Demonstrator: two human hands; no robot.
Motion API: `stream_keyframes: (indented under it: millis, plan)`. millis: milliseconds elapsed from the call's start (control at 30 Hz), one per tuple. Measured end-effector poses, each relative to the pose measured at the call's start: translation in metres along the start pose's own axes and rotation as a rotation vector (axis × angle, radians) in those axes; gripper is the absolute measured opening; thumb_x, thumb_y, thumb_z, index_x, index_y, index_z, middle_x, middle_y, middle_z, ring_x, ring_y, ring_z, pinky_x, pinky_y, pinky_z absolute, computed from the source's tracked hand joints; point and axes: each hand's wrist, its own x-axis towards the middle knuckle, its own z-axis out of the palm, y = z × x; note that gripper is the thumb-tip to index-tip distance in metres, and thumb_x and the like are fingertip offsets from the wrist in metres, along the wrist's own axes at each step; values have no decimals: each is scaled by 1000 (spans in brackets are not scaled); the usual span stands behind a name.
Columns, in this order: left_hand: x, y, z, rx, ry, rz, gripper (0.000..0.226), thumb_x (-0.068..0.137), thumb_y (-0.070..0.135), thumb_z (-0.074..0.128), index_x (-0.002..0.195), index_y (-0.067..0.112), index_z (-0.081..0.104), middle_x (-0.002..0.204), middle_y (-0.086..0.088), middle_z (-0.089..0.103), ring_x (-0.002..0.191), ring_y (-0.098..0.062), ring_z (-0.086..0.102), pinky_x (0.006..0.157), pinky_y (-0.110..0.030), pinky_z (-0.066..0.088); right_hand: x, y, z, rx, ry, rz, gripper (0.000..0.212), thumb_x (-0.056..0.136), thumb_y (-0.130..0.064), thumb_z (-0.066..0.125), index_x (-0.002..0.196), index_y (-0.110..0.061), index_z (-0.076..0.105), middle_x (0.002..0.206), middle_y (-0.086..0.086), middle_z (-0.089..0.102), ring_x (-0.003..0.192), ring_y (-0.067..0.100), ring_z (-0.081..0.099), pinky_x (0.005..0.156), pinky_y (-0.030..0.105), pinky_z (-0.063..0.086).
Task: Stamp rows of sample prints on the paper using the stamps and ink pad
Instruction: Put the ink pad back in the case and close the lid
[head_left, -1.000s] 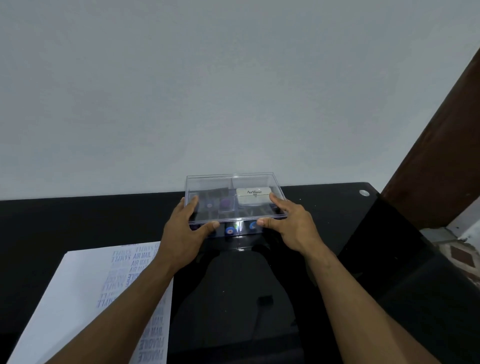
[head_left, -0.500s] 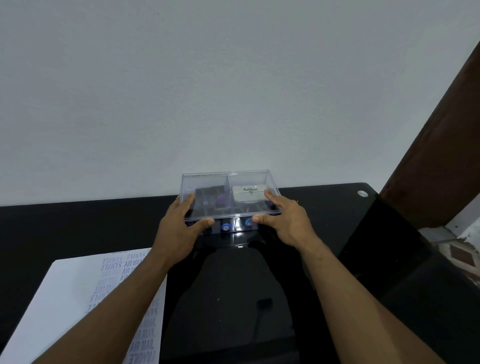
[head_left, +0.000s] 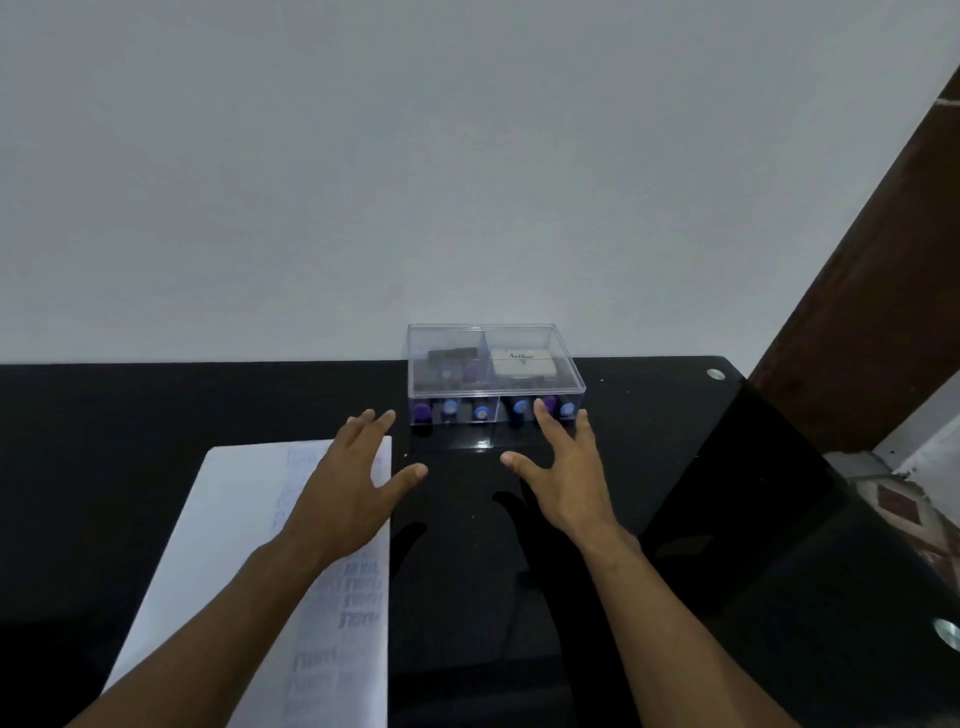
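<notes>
1. Desk: a glossy black desk (head_left: 156, 415) stands against a plain pale wall (head_left: 363, 156); a dark brown wooden panel (head_left: 883, 286) slants along the right edge of the view.
2. Box: a clear rectangular plastic box with a lid (head_left: 493, 371) sits on the desk at its far edge, next to the wall. A divider splits it into a left and a right half.
3. Contents: a white ink pad case with dark lettering (head_left: 522, 362) lies in the right half, toward the back. Stamps with round blue and purple ends (head_left: 480, 411) line the near wall of the box; darker stamps (head_left: 452, 358) lie in the left half.
4. Paper: a white paper sheet (head_left: 234, 519) lies flat on the desk, left of centre, with columns of faint blue stamped words along its right side. The words are too blurred to read.
5. Left hand (head_left: 353, 483): hovers over the sheet's far right corner, fingers spread and straight, holding nothing, apart from the box.
6. Right hand (head_left: 566, 467): fingers spread and nearly straight, holding nothing. Its fingertips overlap the near right wall of the box in the view; contact cannot be told.
</notes>
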Motion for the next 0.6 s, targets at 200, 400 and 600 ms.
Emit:
stream_keyframes:
  millis: [200, 400, 600]
  plan:
    - [-85, -41, -37, 134, -25, -44, 80, 85, 73, 45, 154, 34, 32, 165, 6, 22, 154, -18, 14, 121, -46, 21, -86, -37, 45, -103, -108, -53, 76, 83, -64, 61, 149, -48, 25, 163, 5, 6, 149, 25, 5, 117, 46, 26]
    - [-150, -82, -65, 258, 17, -86, 61, 95, 56, 56, 149, 31, 43, 163, 3, 28, 153, -19, 14, 123, -42, 19, -163, -77, 93, -176, -180, -107, 76, 85, -67, 54, 151, -39, 27, 162, 8, 13, 149, 24, 6, 119, 44, 21]
    - [-191, -101, -71, 295, 70, -130, 55, 93, 55, 60, 140, 27, 56, 156, -6, 39, 142, -27, 34, 112, -47, 36, -209, -99, 114, -274, -139, -149, 70, 89, -63, 53, 149, -31, 33, 158, 8, 20, 142, 25, 17, 117, 39, 23]
